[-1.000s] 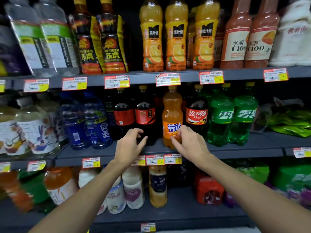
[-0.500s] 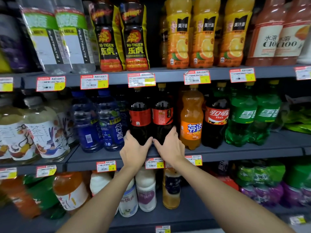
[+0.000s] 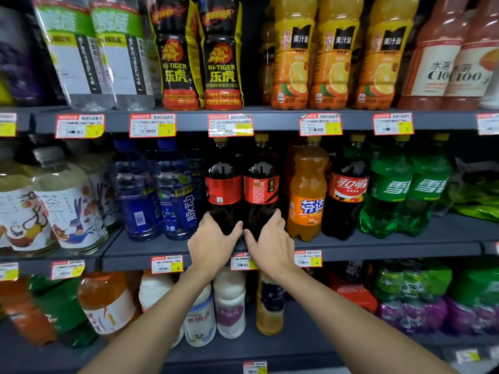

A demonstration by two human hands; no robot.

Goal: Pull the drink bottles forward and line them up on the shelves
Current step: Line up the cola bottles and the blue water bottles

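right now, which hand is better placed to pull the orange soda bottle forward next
Right, probably. The right hand grips the right cola bottle, directly beside the orange soda bottle. The left hand grips the left cola bottle, one place farther, and would have to reach across.

Along the top shelf (image 3: 272,120), clear bottles (image 3: 81,58) read ELECTROLYTE, black-and-yellow bottles (image 3: 176,58) HI-TIGER 乐虎, orange juice bottles (image 3: 294,63) 美汁源, pink bottles (image 3: 434,68) 水溶 C100. On the middle shelf (image 3: 391,249), a blue bottle (image 3: 175,195) reads 脉动, an orange soda bottle (image 3: 307,195) 芬达, a cola bottle (image 3: 348,190) 可口可乐, green bottles (image 3: 388,190) 雪碧. Shelf-edge price tags show 5 (image 3: 152,125), 6 (image 3: 167,264) and 4 (image 3: 307,259).
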